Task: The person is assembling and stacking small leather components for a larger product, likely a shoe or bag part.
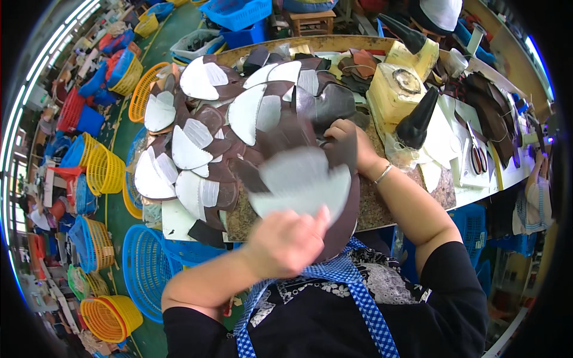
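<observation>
Here the left hand (286, 241) pinches a brown leather piece (310, 185) with pale lining; just beyond that grip the right hand (345, 143) closes on its far edge. Similar cut pieces (197, 149) fan out left of it, and yellow baskets (104, 170) stand farther left, contents unclear.

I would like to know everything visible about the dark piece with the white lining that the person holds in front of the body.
The brown leather piece is flat and curved, rounded at its lower edge, with a pale, fan-shaped white lining on the side facing the camera. It is blurred. The left hand grips its lower edge; the right hand holds its upper right part. It is lifted above the table, in front of many similar lined pieces spread there.
</observation>
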A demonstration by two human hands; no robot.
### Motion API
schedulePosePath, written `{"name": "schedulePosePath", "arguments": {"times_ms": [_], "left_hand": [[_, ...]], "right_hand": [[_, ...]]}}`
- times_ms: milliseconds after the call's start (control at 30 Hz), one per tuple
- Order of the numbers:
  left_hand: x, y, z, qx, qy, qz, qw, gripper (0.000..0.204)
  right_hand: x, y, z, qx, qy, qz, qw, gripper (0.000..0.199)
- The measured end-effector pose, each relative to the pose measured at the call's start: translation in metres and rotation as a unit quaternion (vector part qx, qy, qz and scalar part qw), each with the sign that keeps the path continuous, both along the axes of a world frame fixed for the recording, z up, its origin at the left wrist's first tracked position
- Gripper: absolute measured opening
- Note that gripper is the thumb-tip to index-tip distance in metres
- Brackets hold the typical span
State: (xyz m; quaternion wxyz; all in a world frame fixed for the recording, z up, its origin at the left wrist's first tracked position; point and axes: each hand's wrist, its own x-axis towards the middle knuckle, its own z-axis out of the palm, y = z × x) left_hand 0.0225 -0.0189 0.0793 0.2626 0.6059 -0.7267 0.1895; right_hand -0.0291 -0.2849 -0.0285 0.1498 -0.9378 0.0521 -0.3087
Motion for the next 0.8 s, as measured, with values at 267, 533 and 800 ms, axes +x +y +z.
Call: {"name": "schedulePosePath", "arguments": {"times_ms": [267, 533, 800], "left_hand": [[-0.035, 0.013, -0.065, 0.039, 0.189, -0.017, 0.981, 0.045], [-0.017, 0.009, -0.027, -0.085, 0.156, -0.013, 0.984, 0.043], [0.052, -0.035, 0.016, -0.073, 0.332, 0.100, 0.935, 0.031]], "right_hand": [[-0.005, -0.021, 0.009, 0.206, 0.118, 0.062, 0.969, 0.014], [0.006, -0.003, 0.082, 0.134, -0.257, -0.094, 0.952, 0.007], [-0.014, 0.063, 0.140, 0.143, -0.050, 0.195, 0.969, 0.012]]}}
